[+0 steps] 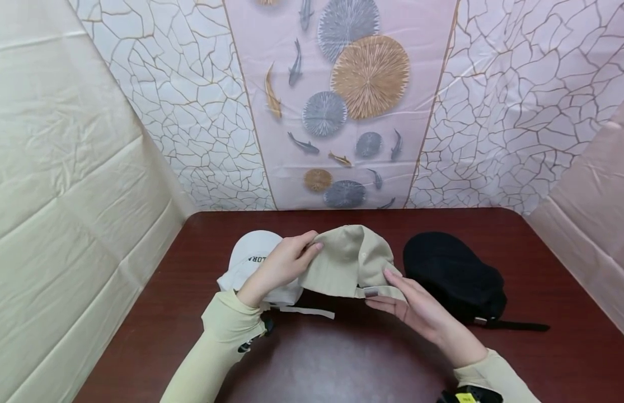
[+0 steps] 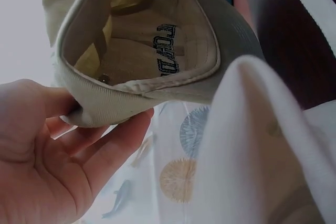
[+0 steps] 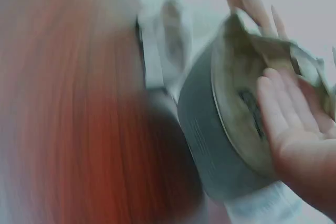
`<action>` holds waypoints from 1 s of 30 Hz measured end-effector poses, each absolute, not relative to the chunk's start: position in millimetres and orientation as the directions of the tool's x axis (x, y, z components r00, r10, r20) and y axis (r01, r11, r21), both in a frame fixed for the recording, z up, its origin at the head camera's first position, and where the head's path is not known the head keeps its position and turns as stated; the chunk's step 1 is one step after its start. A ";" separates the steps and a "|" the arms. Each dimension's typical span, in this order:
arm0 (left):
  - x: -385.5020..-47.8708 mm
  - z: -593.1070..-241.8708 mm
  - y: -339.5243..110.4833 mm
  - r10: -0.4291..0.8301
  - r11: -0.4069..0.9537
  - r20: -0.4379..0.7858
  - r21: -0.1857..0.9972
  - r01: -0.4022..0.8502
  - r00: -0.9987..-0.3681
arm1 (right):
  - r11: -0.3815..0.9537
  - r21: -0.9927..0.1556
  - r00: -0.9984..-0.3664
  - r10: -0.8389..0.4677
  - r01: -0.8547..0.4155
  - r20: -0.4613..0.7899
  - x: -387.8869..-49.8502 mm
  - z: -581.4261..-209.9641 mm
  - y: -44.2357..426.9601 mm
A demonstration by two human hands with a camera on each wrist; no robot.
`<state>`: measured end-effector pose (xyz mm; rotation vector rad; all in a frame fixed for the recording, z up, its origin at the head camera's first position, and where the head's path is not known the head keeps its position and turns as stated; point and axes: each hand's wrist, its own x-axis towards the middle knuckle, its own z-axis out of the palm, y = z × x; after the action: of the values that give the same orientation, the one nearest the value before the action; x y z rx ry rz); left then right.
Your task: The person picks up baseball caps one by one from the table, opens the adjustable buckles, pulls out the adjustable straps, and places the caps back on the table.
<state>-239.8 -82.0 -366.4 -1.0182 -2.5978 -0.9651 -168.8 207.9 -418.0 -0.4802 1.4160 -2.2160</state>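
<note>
Between both sets of fingers, held clear of the dark red-brown wood-grain table (image 1: 342, 364): a beige cloth baseball cap (image 1: 342, 260), adjusting strap toward the wearer of the head camera. Left hand (image 1: 278, 263) pinches the cap's side edge, thumb on one face, fingers on the other; gap narrow, only cloth between. Right hand (image 1: 420, 308), palm turned up, grips the opposite edge near the strap; fingers stretched long inside the opening, thumb side against the outer cloth. Dark lettering visible within the crown, beyond the right fingertips; grey-green brim beside it.

Behind the left fingers and partly covered by that hand, a white cloth cap (image 1: 251, 246) with dark letters, its pale strap (image 1: 312, 311) lying below the fingers. Right of the right fingers, a black cloth cap (image 1: 453, 274), black strap (image 1: 518, 325) trailing outward.
</note>
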 end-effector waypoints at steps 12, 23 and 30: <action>-238.0 -367.5 -82.9 0.515 0.548 0.400 0.526 0.650 -0.758 | -0.555 -0.793 -0.829 -0.547 0.251 0.120 -167.7 -418.4 182.3; -222.0 -351.1 -82.3 0.287 0.562 0.688 0.443 0.698 -0.667 | -0.743 -0.632 -0.885 -0.424 0.219 0.193 -171.5 -391.5 161.0; -198.4 -334.5 -77.8 0.293 0.526 0.770 0.365 0.768 -0.566 | -0.766 -0.626 -0.906 -0.357 0.144 0.228 -173.5 -389.0 150.6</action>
<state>-198.4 -77.8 -334.5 -0.8586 -2.1147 -0.9409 -173.5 150.6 -389.0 -0.4904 0.9086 -2.6776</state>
